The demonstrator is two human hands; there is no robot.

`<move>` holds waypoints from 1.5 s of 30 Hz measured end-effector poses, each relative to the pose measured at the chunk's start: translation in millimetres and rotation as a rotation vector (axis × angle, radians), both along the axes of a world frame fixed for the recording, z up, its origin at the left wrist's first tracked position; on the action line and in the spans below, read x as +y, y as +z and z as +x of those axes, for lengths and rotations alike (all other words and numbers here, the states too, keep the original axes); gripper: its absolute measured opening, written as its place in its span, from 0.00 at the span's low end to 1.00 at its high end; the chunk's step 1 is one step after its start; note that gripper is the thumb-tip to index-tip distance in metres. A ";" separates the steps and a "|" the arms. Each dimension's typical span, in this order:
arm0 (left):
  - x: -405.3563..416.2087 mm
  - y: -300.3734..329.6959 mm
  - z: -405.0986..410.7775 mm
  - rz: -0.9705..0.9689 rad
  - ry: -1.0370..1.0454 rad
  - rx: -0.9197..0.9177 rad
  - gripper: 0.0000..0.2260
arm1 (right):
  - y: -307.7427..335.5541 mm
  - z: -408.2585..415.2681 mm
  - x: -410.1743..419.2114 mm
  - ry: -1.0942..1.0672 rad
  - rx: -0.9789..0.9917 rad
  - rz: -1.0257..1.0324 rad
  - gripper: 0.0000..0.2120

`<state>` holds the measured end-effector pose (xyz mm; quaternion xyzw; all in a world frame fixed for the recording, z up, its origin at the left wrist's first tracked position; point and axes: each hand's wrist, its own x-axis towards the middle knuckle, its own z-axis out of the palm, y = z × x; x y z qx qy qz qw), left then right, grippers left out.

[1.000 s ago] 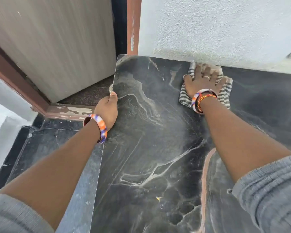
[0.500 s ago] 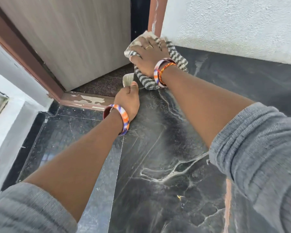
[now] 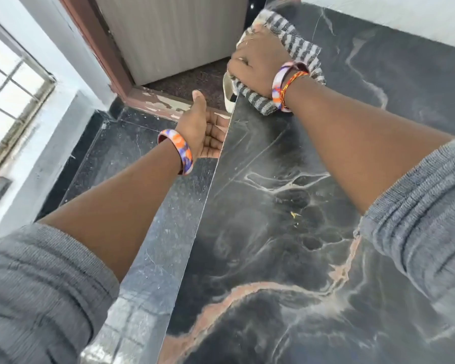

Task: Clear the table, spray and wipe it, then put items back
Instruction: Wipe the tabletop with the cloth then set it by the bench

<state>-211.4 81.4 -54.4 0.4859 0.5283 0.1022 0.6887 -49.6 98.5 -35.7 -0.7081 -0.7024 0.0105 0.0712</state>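
The table [image 3: 286, 232] has a dark marble-patterned top with pale and pinkish veins. A grey-and-white striped cloth [image 3: 297, 48] lies on its far left corner. My right hand [image 3: 258, 55] presses down on the cloth, its fingers curled over the table's left edge with cloth under them. My left hand [image 3: 205, 127] is held palm up, cupped, just beside and below the table's left edge, thumb raised, holding nothing. Both wrists wear coloured bangles.
A glossy black floor [image 3: 132, 158] lies left of the table. A wood-grain door [image 3: 174, 35] with a brown frame stands beyond, with a white object [image 3: 227, 93] at the table corner. A barred window [image 3: 13, 101] is at far left, a white wall behind the table.
My right hand slid the cloth from the far corner toward me along the left edge. My left hand left the tabletop edge and turned palm up beside it.
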 end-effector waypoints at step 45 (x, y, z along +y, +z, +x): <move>-377.6 -3.5 -184.4 1.374 -0.490 0.662 0.28 | -23.6 -197.8 -452.6 -0.063 -0.277 -0.032 0.37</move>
